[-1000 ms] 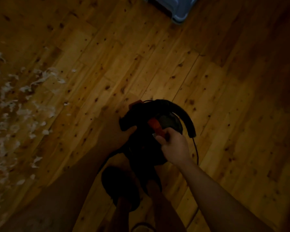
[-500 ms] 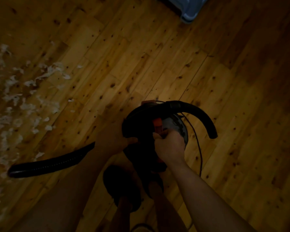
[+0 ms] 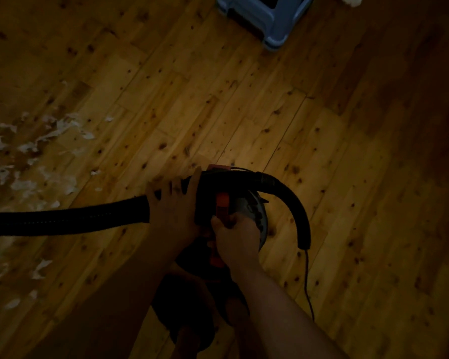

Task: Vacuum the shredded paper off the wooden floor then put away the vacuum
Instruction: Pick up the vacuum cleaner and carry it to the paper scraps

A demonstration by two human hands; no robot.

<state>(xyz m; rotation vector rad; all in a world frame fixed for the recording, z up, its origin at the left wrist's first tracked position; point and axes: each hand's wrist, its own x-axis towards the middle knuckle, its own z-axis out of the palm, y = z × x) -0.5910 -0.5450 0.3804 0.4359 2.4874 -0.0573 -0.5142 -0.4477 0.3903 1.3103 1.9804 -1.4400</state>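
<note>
A small black canister vacuum [image 3: 249, 211] with orange parts hangs low in the middle of the head view. My right hand [image 3: 235, 235] is closed around its orange handle [image 3: 222, 207]. My left hand [image 3: 173, 208] grips the black ribbed hose [image 3: 62, 220], which stretches out to the left edge. A curved black tube [image 3: 293, 206] arcs over the vacuum's right side. White shredded paper [image 3: 26, 161] lies scattered over the wooden floor [image 3: 244, 112] at the left.
A light blue plastic stool [image 3: 265, 19] stands at the top, right of centre. A thin black power cord [image 3: 306, 281] trails down from the curved tube's end. My feet in dark slippers [image 3: 189, 314] are below the vacuum.
The hose has swung out and up to the left, and my left hand has slid from the vacuum body onto it. The view has shifted so the stool shows more.
</note>
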